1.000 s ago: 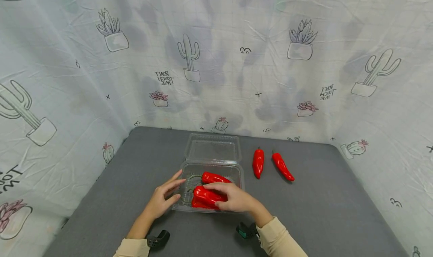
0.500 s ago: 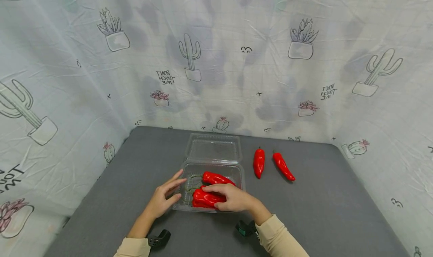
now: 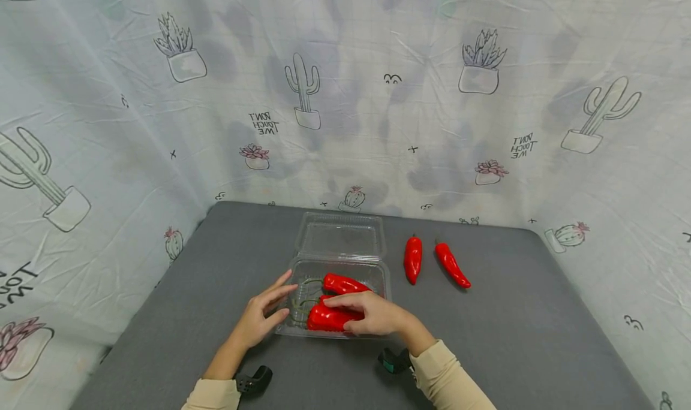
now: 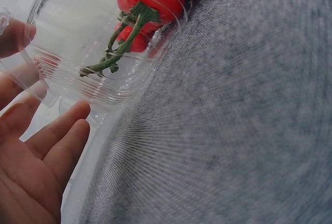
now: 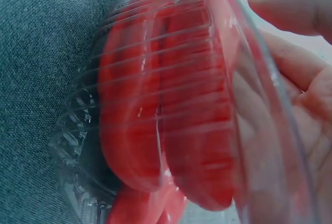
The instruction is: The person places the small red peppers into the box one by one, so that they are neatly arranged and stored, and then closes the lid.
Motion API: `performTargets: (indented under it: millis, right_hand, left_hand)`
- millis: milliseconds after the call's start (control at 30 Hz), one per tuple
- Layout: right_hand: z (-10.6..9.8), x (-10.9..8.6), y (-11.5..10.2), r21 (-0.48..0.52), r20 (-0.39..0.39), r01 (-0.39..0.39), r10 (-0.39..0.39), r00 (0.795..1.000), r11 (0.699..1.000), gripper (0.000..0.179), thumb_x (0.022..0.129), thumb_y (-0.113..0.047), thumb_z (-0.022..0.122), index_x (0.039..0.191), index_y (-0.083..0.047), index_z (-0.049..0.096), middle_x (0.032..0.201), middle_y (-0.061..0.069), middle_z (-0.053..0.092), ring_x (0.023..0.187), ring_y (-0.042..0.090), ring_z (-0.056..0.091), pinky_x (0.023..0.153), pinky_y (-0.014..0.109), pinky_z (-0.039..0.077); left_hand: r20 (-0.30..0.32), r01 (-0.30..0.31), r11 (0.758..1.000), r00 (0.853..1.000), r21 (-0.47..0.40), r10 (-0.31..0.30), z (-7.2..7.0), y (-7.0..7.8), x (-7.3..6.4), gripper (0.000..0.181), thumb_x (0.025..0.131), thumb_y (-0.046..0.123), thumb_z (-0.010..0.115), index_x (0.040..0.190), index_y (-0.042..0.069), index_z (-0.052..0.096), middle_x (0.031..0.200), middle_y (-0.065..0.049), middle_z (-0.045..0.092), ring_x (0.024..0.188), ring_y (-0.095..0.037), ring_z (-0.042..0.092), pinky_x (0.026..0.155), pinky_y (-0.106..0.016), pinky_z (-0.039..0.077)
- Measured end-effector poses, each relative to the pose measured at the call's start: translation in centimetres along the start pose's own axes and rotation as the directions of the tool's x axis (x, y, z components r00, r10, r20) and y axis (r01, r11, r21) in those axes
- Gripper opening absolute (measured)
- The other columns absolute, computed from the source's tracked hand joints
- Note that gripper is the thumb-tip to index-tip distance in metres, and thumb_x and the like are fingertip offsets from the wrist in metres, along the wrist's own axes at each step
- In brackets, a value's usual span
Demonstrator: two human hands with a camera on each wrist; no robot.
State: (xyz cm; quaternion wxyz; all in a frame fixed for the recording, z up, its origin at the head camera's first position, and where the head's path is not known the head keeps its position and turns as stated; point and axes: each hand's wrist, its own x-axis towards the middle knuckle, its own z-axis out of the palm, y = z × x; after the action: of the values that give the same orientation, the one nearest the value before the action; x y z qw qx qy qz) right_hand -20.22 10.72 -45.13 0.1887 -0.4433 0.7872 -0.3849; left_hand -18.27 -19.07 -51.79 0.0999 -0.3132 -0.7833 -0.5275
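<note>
A clear plastic clamshell container (image 3: 381, 278) lies with its lid folded back. Inside it are long red peppers with green stems: one red pepper (image 3: 342, 283) towards the back and others at the front, partly on top of each other. My right hand (image 3: 378, 314) reaches over the container's right side and holds the front red pepper (image 3: 326, 319), fingers over its top and thumb at its near side. Spread and fairly straight, the fingers of my left hand (image 3: 259, 317) rest at the left rim. In the left wrist view, green stems (image 4: 122, 42) point towards that hand.
Two more red peppers lie on the grey tabletop right of the container: a straight pepper (image 3: 412, 260) and a curved pepper (image 3: 452, 266). The open lid (image 3: 341, 235) lies behind the base. A patterned curtain (image 3: 345, 110) surrounds the table.
The front pepper under my right hand has turned and settled slightly within the container. My left hand stays at the left rim, and the two loose peppers have not moved.
</note>
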Motion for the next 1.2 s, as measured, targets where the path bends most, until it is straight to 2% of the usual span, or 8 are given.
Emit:
performTargets:
  millis: [167,300,467,600,700,867,1100,1200]
  right_hand:
    - [-0.1,0.1,0.1,-0.036,-0.016,0.003,-0.003,1.000,0.999,0.053,0.087,-0.012,0.059,0.139,-0.011,0.050,0.143,0.003,0.049,0.126,0.017,0.046,0.103,0.031,0.041]
    - [-0.1,0.1,0.2,-0.046,-0.030,0.007,-0.009,1.000,0.999,0.053,0.087,-0.012,0.058,0.139,-0.009,0.048,0.143,0.006,0.049,0.128,0.020,0.046,0.105,0.033,0.041]
    - [0.0,-0.3,0.3,-0.005,-0.071,0.012,-0.012,0.997,1.000,0.052,0.089,-0.014,0.058,0.139,-0.004,0.047,0.142,0.010,0.049,0.126,0.025,0.048,0.104,0.034,0.043]
    - [-0.1,-0.8,0.6,0.041,-0.108,0.023,-0.018,0.994,0.999,0.052,0.090,-0.014,0.058,0.138,0.000,0.046,0.140,0.015,0.050,0.124,0.030,0.050,0.103,0.036,0.045]
    - [-0.2,-1.1,0.9,0.093,-0.126,0.025,-0.014,0.992,0.995,0.052,0.090,-0.011,0.058,0.138,0.002,0.045,0.140,0.018,0.049,0.124,0.033,0.050,0.103,0.039,0.045]
    - [-0.7,-1.8,0.9,0.171,-0.151,0.037,-0.011,0.988,0.985,0.051,0.090,-0.005,0.059,0.137,0.004,0.045,0.140,0.022,0.048,0.127,0.038,0.047,0.104,0.048,0.041]
    - [-1.8,-2.8,1.0,0.184,-0.211,0.048,-0.008,0.977,0.982,0.049,0.089,0.001,0.058,0.136,0.006,0.044,0.139,0.024,0.047,0.127,0.043,0.045,0.102,0.056,0.038]
    - [-2.3,-3.4,1.0,0.187,-0.240,0.029,0.017,0.971,0.982,0.050,0.089,-0.001,0.059,0.137,0.003,0.045,0.140,0.023,0.047,0.129,0.040,0.044,0.102,0.057,0.038]
  left_hand:
    - [-0.002,-0.015,1.000,1.000,0.018,0.015,0.0,0.0,0.2,0.046,0.085,-0.007,0.061,0.130,-0.005,0.053,0.148,-0.029,0.031,0.135,-0.018,0.041,0.100,-0.018,0.041]
    - [0.000,-0.005,1.000,1.000,0.026,0.005,0.1,-0.1,0.2,0.045,0.087,-0.005,0.060,0.131,-0.002,0.053,0.149,-0.026,0.031,0.134,-0.018,0.041,0.100,-0.016,0.040]
    - [0.008,-0.004,1.000,1.000,0.023,0.003,0.1,0.0,0.0,0.044,0.088,-0.003,0.059,0.131,-0.002,0.053,0.150,-0.026,0.031,0.135,-0.019,0.040,0.101,-0.015,0.039]
    - [0.011,-0.027,0.999,1.000,0.018,0.027,0.1,-0.2,0.0,0.044,0.088,-0.004,0.059,0.131,-0.005,0.052,0.149,-0.028,0.031,0.135,-0.018,0.041,0.101,-0.015,0.039]
    - [0.011,-0.045,0.999,0.999,0.016,0.045,0.1,-0.3,0.0,0.044,0.087,-0.006,0.058,0.131,-0.006,0.052,0.148,-0.030,0.031,0.135,-0.017,0.040,0.101,-0.015,0.039]
    - [0.007,-0.037,0.999,0.999,0.016,0.037,0.0,-0.4,-0.1,0.044,0.087,-0.005,0.058,0.131,-0.005,0.052,0.148,-0.029,0.031,0.135,-0.017,0.040,0.101,-0.014,0.039]
    - [0.004,-0.011,1.000,1.000,0.005,0.011,0.0,0.0,0.0,0.044,0.088,-0.004,0.059,0.131,-0.004,0.053,0.149,-0.028,0.031,0.135,-0.014,0.040,0.101,-0.015,0.039]
    - [0.005,-0.003,1.000,1.000,-0.001,0.003,0.0,0.1,0.0,0.044,0.087,-0.004,0.059,0.131,-0.004,0.053,0.150,-0.027,0.030,0.135,-0.014,0.039,0.101,-0.015,0.039]
